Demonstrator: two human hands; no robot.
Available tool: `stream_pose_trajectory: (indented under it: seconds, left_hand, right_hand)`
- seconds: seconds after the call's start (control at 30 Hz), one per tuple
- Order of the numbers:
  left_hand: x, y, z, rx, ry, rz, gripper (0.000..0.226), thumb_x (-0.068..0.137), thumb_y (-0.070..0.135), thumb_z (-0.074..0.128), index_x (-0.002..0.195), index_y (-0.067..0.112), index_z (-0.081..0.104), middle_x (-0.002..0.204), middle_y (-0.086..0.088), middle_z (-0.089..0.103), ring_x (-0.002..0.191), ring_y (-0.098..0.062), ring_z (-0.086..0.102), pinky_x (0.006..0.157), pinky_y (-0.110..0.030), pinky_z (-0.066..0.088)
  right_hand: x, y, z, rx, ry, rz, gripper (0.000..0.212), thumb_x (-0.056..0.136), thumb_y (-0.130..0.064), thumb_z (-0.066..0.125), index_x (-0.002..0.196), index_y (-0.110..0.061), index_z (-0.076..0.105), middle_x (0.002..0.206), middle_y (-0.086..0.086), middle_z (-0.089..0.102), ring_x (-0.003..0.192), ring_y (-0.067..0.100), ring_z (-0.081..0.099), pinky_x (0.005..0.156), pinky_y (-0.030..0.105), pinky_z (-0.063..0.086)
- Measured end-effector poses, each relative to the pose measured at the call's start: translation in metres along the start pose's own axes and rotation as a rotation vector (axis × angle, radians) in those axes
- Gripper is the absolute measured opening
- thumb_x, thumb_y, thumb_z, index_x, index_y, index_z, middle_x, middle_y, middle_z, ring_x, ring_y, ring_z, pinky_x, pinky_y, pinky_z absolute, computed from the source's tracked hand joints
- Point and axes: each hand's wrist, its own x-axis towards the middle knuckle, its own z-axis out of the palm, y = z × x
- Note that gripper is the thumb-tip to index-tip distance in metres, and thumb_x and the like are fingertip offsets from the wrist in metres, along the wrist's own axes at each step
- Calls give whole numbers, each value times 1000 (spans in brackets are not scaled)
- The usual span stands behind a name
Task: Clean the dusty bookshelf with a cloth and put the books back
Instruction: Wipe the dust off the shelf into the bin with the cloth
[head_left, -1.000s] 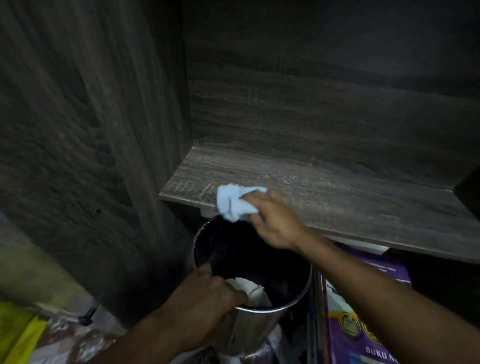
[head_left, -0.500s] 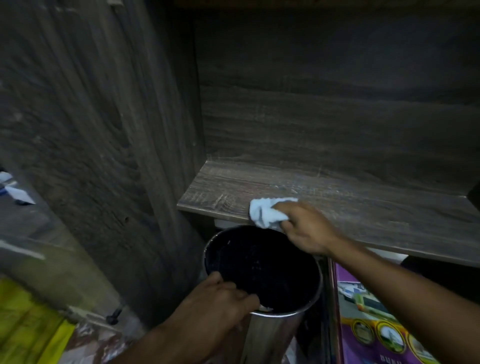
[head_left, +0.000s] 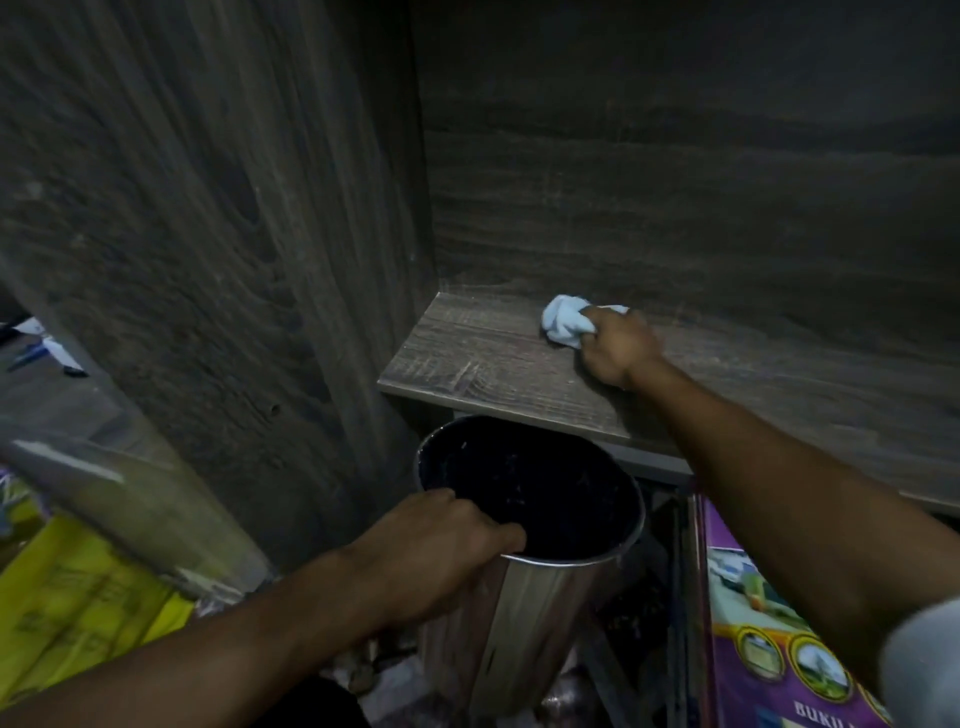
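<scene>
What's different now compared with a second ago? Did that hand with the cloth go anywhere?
The right hand, gripping the light blue cloth, slid from the front edge of the shelf, above the metal bin, deeper toward its back. Nothing was picked up or let go. The left hand still holds the bin's rim.

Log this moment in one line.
step: shelf wipe | right hand: grips cloth on shelf | left hand: holds metal bin rim below shelf edge

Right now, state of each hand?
Left hand: grips the rim of the metal bin.
Right hand: holds the blue cloth on the shelf.
</scene>
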Motion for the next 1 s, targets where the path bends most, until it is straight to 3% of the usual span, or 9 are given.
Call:
stream_pose_trajectory:
  seconds: [0.07,0.2,0.37,0.47,0.67,0.77,0.8,0.9,1.0]
  left_hand:
    - [4,-1,-3,26,-43,-33,27,86,18,52,112,25,48,109,-7,65,101,-35,58,69,-32,28]
    - [6,-6,-4,61,-84,-52,31,86,20,53,114,30,46,110,-10,64,101,-38,59,68,-33,30]
    - [7,-15,-6,79,-73,-68,31,88,22,54,118,27,45,110,-10,63,101,-36,59,67,-32,28]
    - [4,-19,-3,67,-70,-50,28,88,23,54,114,26,44,109,-9,64,101,-37,58,67,-33,29]
    - [0,-28,12,64,-35,-49,32,86,21,55,117,26,45,110,-8,64,101,-36,59,66,-34,30]
    - [-2,-34,19,34,-7,-44,33,84,21,56,115,26,45,107,-9,65,98,-38,60,65,-35,33]
    - [-2,-36,21,16,11,-43,33,84,21,57,114,26,45,106,-9,65,97,-38,60,65,-35,33]
    - [-5,-41,26,-20,58,-44,32,83,21,58,113,25,46,103,-9,65,95,-38,60,63,-33,28]
    - [-7,-44,34,-98,113,-25,33,82,20,60,111,26,44,96,-8,66,88,-37,61,60,-32,28]
  right_hand:
    - [-11,-17,8,75,-48,-123,28,83,-23,47,100,-21,69,121,4,67,114,25,58,85,22,38]
    - [-28,-40,5,142,-315,-280,18,88,-13,51,94,-20,66,115,5,69,109,25,61,94,36,48]
    - [16,-22,-20,101,-58,-110,27,97,-22,52,117,-18,68,130,10,64,121,28,57,87,29,41]
    - [38,-11,-5,25,-124,-13,32,96,-28,54,124,-15,64,135,10,60,126,29,54,95,30,39]
    - [30,-72,53,-5,-126,-215,42,85,-24,52,126,-23,60,138,6,55,128,35,45,106,39,38]
    - [7,-103,44,75,-389,-494,26,81,-46,41,93,-49,64,112,-9,63,114,22,54,98,34,41]
    - [9,-107,38,120,-469,-515,20,84,-44,45,83,-48,65,104,-12,62,109,19,57,93,31,43]
    - [44,-107,26,81,-333,-392,22,95,-20,54,108,-21,71,115,8,67,112,27,61,85,29,44]
    - [70,-112,36,32,-254,-285,35,96,-25,55,130,-21,60,137,11,58,126,32,52,98,34,43]
